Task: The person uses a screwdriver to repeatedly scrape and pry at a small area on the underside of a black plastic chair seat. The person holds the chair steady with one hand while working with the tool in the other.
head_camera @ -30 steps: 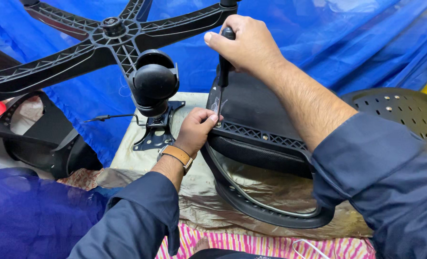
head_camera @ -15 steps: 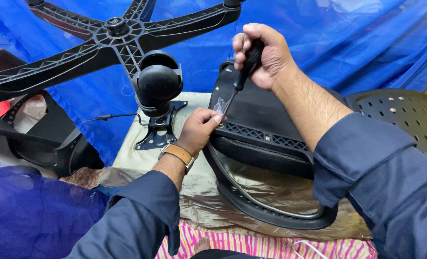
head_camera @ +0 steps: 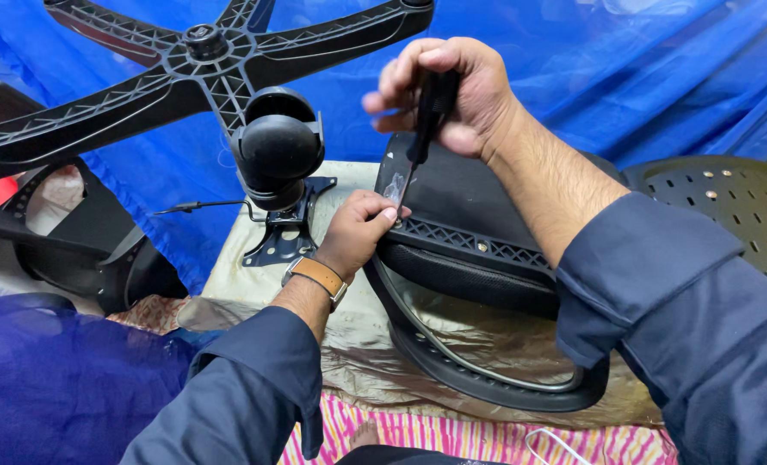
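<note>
Right hand [head_camera: 457, 95] up high, fist wrapped tight round the black handle of a screwdriver [head_camera: 422, 129], shaft angled down and to the left, its bright metal tip meeting the edge of the chair seat [head_camera: 470, 215]. Left hand [head_camera: 362, 231] sits low at that same spot, fingertips pinched together around the tip where it lands on the seat's ribbed plastic frame; whether a screw sits between them, I cannot tell. A tan leather watch strap [head_camera: 315, 277] wraps that wrist, dark blue sleeves on both arms. The seat lies tilted, smooth black panel on top, a lattice-patterned rim with small screw heads below it, and a curved black hoop [head_camera: 487, 379] looping out underneath. It all rests on a shiny, crinkled beige sheet [head_camera: 228, 275]. Just to the left, a rounded black mechanism [head_camera: 278, 151] stands on a flat metal bracket, and above it the five-armed black chair base [head_camera: 203, 65], ribbed and webbed, spreads across a blue tarpaulin [head_camera: 642, 69]. Far right, a perforated black panel [head_camera: 728, 207]. Pink striped cloth [head_camera: 452, 435] along the bottom edge.
</note>
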